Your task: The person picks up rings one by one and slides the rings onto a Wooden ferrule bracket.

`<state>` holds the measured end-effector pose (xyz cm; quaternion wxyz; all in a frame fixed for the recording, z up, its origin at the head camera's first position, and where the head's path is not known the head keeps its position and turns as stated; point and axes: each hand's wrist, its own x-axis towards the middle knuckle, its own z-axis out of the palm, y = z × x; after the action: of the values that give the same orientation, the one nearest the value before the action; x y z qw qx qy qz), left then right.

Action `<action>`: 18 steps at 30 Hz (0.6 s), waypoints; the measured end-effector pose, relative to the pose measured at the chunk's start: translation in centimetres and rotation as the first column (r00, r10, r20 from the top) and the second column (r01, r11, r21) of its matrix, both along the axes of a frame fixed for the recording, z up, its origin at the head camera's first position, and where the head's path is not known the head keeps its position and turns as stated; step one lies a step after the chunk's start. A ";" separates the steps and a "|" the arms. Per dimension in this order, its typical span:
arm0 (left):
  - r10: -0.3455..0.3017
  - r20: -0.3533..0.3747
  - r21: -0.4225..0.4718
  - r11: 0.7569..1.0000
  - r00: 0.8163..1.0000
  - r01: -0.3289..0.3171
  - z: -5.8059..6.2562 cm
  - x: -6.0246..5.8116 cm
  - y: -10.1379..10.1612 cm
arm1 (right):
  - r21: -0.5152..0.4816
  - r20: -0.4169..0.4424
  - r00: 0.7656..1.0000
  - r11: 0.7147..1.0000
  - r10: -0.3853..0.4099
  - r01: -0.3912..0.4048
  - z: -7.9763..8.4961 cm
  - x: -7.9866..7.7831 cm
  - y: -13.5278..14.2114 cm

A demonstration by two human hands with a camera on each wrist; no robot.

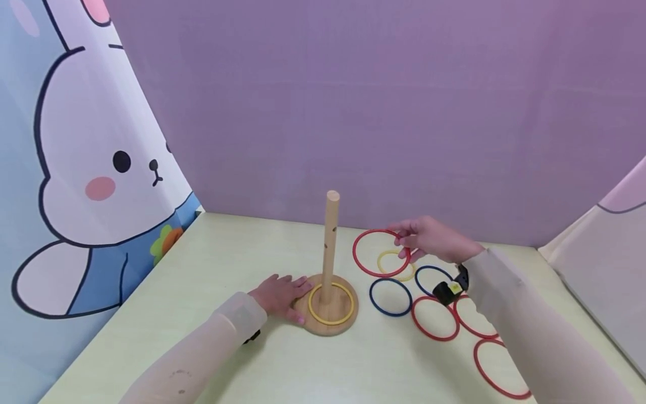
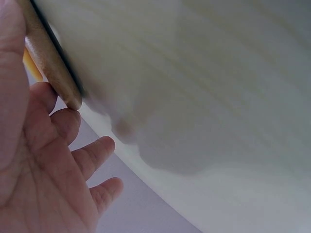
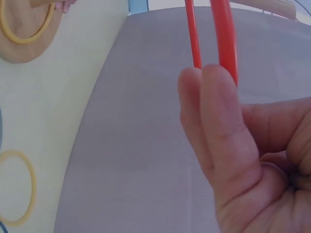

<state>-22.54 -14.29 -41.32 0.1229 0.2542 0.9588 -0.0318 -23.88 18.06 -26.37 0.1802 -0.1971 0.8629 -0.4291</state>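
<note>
A red ring is pinched in the right hand, raised over the table to the right of a wooden peg. In the right wrist view, fingertips and thumb close round the red ring's rim. The peg stands upright on a round wooden base, and a yellow ring lies flat on that base around the peg. The left hand rests at the base's left side, fingers spread. In the left wrist view, some fingertips of the left hand touch the base's edge.
Right of the base, several rings lie on the pale table: a yellow ring partly behind the held one, a blue ring, another blue ring, and red rings, including one nearer the front. A purple cloth hangs behind.
</note>
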 end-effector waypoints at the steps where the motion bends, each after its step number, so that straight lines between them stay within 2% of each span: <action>1: 0.001 0.003 0.004 1.000 1.000 -0.001 0.0 0.0 0.0 | -0.003 0.004 1.000 1.000 -0.003 0.003 0.1 0.0 -0.1; 9: 0.002 0.003 0.011 1.000 1.000 -0.002 0.3 0.1 -0.1 | -0.033 -0.035 0.998 0.999 -0.044 0.042 1.3 0.1 -0.1; 18: 0.001 -0.003 0.001 1.000 1.000 -0.001 0.1 0.3 0.0 | -0.210 0.002 0.994 0.972 -0.109 0.107 2.7 0.7 0.1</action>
<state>-22.26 -14.25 -41.19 0.1214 0.2538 0.9591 -0.0316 -23.19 18.13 -23.65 0.1307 -0.1699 0.8231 -0.5260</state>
